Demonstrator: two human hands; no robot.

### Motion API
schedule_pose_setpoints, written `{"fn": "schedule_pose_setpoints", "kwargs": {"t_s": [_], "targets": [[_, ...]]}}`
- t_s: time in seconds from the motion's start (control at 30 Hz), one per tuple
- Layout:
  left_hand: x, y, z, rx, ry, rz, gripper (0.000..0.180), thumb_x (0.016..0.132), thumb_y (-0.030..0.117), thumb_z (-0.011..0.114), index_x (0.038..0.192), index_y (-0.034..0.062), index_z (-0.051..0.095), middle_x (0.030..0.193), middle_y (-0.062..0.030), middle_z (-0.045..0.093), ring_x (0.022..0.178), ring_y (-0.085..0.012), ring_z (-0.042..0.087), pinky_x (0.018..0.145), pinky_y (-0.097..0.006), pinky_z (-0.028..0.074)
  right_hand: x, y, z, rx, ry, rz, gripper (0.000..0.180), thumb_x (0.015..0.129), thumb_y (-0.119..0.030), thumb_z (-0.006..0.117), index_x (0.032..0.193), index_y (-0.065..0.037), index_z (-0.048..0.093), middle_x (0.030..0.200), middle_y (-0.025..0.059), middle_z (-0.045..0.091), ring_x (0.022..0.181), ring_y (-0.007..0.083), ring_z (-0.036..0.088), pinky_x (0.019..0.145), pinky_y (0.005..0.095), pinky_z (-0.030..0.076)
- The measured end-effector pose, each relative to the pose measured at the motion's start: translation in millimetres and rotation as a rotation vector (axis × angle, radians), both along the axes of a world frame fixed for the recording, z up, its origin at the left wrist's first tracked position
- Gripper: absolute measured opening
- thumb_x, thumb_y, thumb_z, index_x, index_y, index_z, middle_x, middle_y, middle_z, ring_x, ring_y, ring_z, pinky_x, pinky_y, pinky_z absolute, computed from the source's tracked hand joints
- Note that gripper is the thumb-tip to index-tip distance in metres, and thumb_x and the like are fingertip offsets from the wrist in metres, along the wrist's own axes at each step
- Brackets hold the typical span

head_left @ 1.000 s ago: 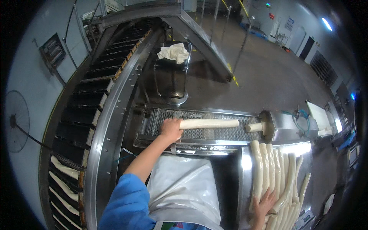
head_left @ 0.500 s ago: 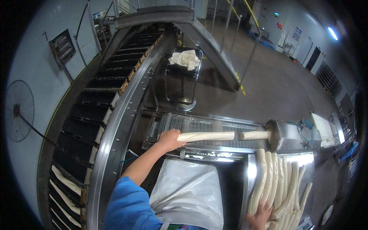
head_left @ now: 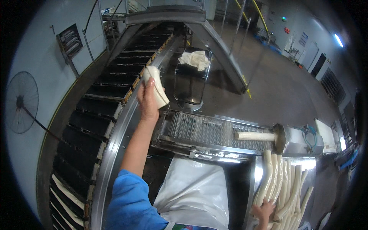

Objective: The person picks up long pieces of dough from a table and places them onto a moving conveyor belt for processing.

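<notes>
My left hand is raised at the left, closed around a pale dough roll. The dough is bent and tilted above the metal rail beside the row of black pans. On the steel tray at lower right, my right hand lies with fingers apart, touching the lower part of the long dough strips. Several strips lie side by side there, some crossing. Another dough roll rests on the wire-mesh conveyor belt, one end at the metal housing.
Black pans run in a line along the left, the nearest holding dough strips. Between pans and belt stands a steel rail. A stool with a white cloth is beyond. A wall fan sits far left.
My left hand has lifted the dough roll off the mesh belt and carried it up and left toward the pans. My right hand stays on the dough strips. The view has shifted slightly.
</notes>
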State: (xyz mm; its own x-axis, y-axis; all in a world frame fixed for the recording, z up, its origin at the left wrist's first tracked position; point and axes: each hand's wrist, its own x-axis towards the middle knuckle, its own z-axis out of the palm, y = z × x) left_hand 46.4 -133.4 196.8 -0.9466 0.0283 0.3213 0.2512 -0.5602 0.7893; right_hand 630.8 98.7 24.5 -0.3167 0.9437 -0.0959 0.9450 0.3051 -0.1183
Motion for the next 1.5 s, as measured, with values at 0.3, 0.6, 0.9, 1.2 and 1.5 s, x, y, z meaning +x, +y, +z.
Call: {"fn": "schedule_pose_setpoints", "kwargs": {"t_s": [0.3, 0.6, 0.9, 1.2, 1.5], "targets": [[-112.1, -145.9, -76.2, 0.029, -0.391, 0.041, 0.052, 0.094, 0.033, 0.07, 0.13, 0.0014, 0.051, 0.119, -0.0096, 0.054, 0.106, -0.023, 0.06, 0.09, -0.033, 0.053, -21.9, -9.2, -4.4, 0.085, 0.087, 0.088, 0.053, 0.06, -0.033, 0.079, 0.104, -0.005, 0.07, 0.118, 0.0289, 0.058, 0.102, 0.0475, 0.055, 0.086, 0.0537, 0.046], [-7.4, -218.3, -182.1, -0.729, -0.127, 0.127, 0.031, 0.093, 0.012, 0.067, 0.122, 0.0036, 0.067, 0.106, -0.0058, 0.071, 0.095, -0.0139, 0.066, 0.083, -0.028, 0.052, -180.9, 16.2, 96.1, -0.774, 1.163, 0.171, 0.067, 0.086, -0.04, 0.061, 0.138, -0.001, 0.047, 0.115, 0.0125, 0.059, 0.108, 0.0261, 0.057, 0.088, 0.0405, 0.051], [28.0, -266.1, -181.4, -1.375, 0.433, 0.201, 0.023, 0.092, 0.007, 0.061, 0.114, 0.0028, 0.069, 0.124, -0.0136, 0.063, 0.121, -0.0315, 0.056, 0.101, -0.045, 0.047, -415.6, 39.5, 302.5, -0.653, 1.206, 0.755, 0.04, 0.091, -0.034, 0.064, 0.115, -0.002, 0.067, 0.108, 0.0124, 0.068, 0.097, 0.0225, 0.065, 0.085, 0.0355, 0.052], [-26.4, -244.6, -194.3, -1.341, 0.472, 0.219, 0.021, 0.088, 0.003, 0.064, 0.108, 0.0038, 0.071, 0.118, -0.013, 0.064, 0.116, -0.0314, 0.059, 0.099, -0.042, 0.049, -650.7, -90.1, 320.2, -0.505, 1.043, 1.329, 0.06, 0.085, -0.027, 0.063, 0.141, -0.007, 0.054, 0.147, 0.0154, 0.051, 0.137, 0.0293, 0.046, 0.116, 0.0413, 0.033], [-85.4, -215.5, -227.9, -1.34, 0.468, 0.198, 0.019, 0.088, 0.005, 0.065, 0.107, 0.0035, 0.072, 0.117, -0.0131, 0.064, 0.117, -0.0308, 0.059, 0.099, -0.042, 0.049, -655.7, 30.9, -70.9, -0.045, -0.065, 1.069, 0.063, 0.07, -0.021, 0.085, 0.128, -0.01, 0.061, 0.126, 0.0157, 0.061, 0.121, 0.0319, 0.057, 0.104, 0.0485, 0.044]]}}
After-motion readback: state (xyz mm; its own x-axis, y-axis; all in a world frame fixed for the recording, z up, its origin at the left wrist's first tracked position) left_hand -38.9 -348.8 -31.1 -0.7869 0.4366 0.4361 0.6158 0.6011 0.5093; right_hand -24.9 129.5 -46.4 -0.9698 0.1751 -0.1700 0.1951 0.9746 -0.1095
